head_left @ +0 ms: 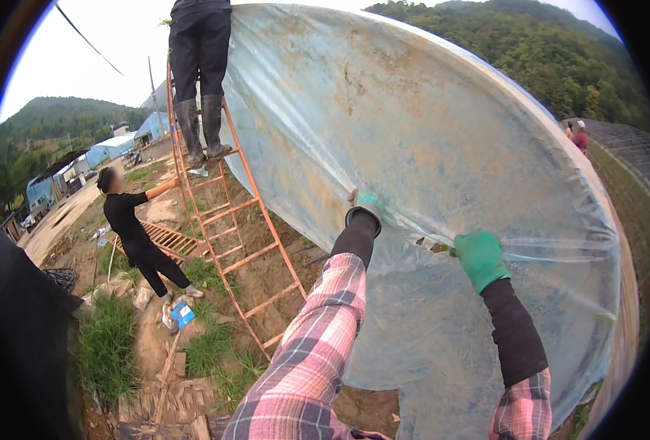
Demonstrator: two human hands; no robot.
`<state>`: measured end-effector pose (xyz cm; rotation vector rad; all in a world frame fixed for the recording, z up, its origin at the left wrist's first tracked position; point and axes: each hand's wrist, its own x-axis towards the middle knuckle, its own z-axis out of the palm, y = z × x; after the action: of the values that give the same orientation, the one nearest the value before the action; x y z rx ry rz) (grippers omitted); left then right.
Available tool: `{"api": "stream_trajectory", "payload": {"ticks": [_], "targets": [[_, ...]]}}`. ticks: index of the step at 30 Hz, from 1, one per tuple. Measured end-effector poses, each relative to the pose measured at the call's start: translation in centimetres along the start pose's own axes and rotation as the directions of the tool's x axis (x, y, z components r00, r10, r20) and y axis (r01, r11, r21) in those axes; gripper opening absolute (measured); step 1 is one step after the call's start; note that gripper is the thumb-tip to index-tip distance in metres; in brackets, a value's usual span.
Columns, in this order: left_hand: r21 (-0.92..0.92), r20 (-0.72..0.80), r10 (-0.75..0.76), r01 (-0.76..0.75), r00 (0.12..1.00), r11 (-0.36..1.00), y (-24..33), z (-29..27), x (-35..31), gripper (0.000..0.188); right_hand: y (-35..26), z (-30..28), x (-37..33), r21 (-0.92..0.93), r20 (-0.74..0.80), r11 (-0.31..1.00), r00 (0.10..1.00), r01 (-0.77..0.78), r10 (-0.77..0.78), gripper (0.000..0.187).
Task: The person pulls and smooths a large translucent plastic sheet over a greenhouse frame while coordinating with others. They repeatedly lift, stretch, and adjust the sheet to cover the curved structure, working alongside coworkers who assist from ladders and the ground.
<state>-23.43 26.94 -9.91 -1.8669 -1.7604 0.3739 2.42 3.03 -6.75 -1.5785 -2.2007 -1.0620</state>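
Observation:
A large, cloudy plastic sheet (442, 139), stained with mud, hangs over a curved frame before me. Green gloves cover both of my hands. My left hand (366, 199) is closed on a bunched fold of the sheet near its middle, its fingers partly hidden by the film. Lower and to the right, my right hand (480, 260) grips the same sheet beside a small ragged hole (431, 246). Taut creases run between the two hands and out toward the right rim.
An orange ladder (255, 253) stands close on the left, with a person in boots (200, 73) on it. Another person in black (136, 227) holds its side. Grass (108, 345), a wooden slatted rack (165, 240) and a blue bag (182, 314) lie on the dirt.

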Motion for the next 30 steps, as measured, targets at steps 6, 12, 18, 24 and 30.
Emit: {"api": "stream_trajectory", "payload": {"ticks": [6,12,18,24,30], "targets": [[-0.095,-0.073,-0.011,0.004,0.997,0.996,-0.3,-0.2,-0.9,0.028,0.2,0.8,0.1,-0.032,-0.005,0.999,1.000,0.019,-0.019,0.023],[-0.160,-0.037,0.000,-0.006,0.999,0.987,-0.6,-1.3,-1.3,0.029,0.3,0.5,-0.1,-0.016,-0.030,0.999,0.999,0.027,-0.028,0.022],[-0.207,-0.057,-0.037,0.024,0.998,0.978,-1.2,-2.7,-3.4,0.031,0.3,-0.2,0.0,0.070,-0.008,0.997,1.000,0.030,-0.030,0.018],[-0.155,-0.121,-0.004,-0.015,0.993,0.988,-1.7,-2.8,-5.6,0.026,0.8,-0.1,-0.3,0.098,-0.091,0.991,0.992,0.096,-0.087,0.015],[-0.263,-0.122,-0.059,0.025,0.991,0.964,-3.3,-0.9,-5.3,0.025,1.6,1.2,0.2,0.119,-0.142,0.969,0.970,0.216,-0.198,0.014]]}}
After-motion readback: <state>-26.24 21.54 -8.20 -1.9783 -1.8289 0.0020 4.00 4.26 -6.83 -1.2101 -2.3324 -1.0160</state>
